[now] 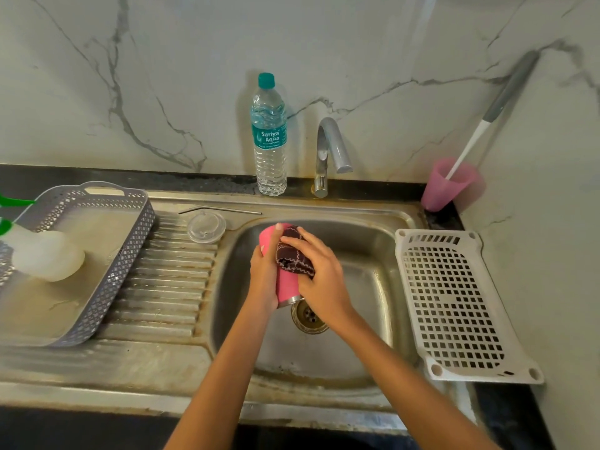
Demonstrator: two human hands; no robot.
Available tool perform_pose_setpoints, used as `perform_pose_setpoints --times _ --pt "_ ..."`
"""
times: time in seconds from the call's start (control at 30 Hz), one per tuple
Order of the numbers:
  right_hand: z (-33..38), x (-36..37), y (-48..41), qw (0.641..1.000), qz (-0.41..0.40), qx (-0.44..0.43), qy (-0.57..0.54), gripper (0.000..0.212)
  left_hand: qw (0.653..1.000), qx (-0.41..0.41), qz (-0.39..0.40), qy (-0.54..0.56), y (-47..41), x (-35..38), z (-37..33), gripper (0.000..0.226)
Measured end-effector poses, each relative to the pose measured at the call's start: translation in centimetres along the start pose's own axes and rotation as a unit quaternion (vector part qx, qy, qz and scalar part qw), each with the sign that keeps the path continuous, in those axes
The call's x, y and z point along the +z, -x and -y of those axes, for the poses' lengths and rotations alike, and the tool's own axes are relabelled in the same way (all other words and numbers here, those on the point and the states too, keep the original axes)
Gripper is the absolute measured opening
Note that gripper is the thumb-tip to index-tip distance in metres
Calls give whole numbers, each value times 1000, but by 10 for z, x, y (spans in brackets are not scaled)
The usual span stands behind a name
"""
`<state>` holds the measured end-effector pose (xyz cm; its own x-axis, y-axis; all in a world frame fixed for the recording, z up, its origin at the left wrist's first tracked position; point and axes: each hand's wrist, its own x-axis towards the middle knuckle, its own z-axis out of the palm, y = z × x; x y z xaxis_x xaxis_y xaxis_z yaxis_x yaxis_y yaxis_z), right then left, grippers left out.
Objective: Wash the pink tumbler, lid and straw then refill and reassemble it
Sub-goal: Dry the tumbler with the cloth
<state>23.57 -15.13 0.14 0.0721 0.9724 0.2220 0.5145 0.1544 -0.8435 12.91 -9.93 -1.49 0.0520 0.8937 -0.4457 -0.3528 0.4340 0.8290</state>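
Right, from the head view, we're in the thick of the wash. The pink tumbler (pixel 287 285) is held tilted over the sink (pixel 373 254), just above the drain (pixel 308 316), its steel rim pointing down towards the person. The left hand (pixel 264 274) wraps round the tumbler's body, fingers curled on it, while the right hand (pixel 319 274) clamps a dark cloth (pixel 293 254) against the outside wall, fingers bent over the fabric. So the body of the tumbler is being scrubbed; whether the inside has been done, I can't tell from here. The clear lid (pixel 206 227) lies on the ribbed draining board just left of the basin, and the metal straw (pixel 220 210) lies just behind it, both apart from the tumbler, with nothing to show whether they've been washed. The tap (pixel 328 151) shows no water running, so I'd judge a rinse is to come. The water bottle (pixel 269 134) stands capped and full on the worktop beside the tap, so the refill hasn't started. By my reckoning we're early: finish the scrubbing, rinse, see to the lid and straw, pour, then put it all back together.
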Motion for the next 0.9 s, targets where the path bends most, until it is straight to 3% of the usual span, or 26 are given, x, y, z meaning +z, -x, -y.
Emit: perform_pose_setpoints --times 0.07,0.13,0.23,0.33,0.43,0.53,0.63,0.77,0.9 --pt "-2 -2 -9 999 -2 4 -45 69 1000 -10 4 11 2 0 -1 61" --pt "-3 -6 -20 992 -12 61 -113 55 1000 -19 16 13 4 -1 -2 58" --pt "-5 -9 -24 972 -8 145 -186 38 999 -24 20 24 3 -4 -5 68" --pt "-6 -13 -6 985 25 91 -143 48 996 -63 -18 66 -3 -5 -5 97" --pt "-14 -16 9 997 47 21 -55 65 992 -102 -36 65 -10 -11 7 104" --pt "-13 -18 3 998 58 -14 5 70 992 -99 22 73 5 -1 4 79" --pt "-10 -19 -16 999 35 13 -34 61 990 -105 82 51 12 3 4 57" --pt "-6 -19 -28 981 20 118 -155 35 990 -100 80 66 10 -5 -1 56" --pt "-8 -19 -4 981 26 100 -164 44 990 -97 50 85 7 -10 2 65"
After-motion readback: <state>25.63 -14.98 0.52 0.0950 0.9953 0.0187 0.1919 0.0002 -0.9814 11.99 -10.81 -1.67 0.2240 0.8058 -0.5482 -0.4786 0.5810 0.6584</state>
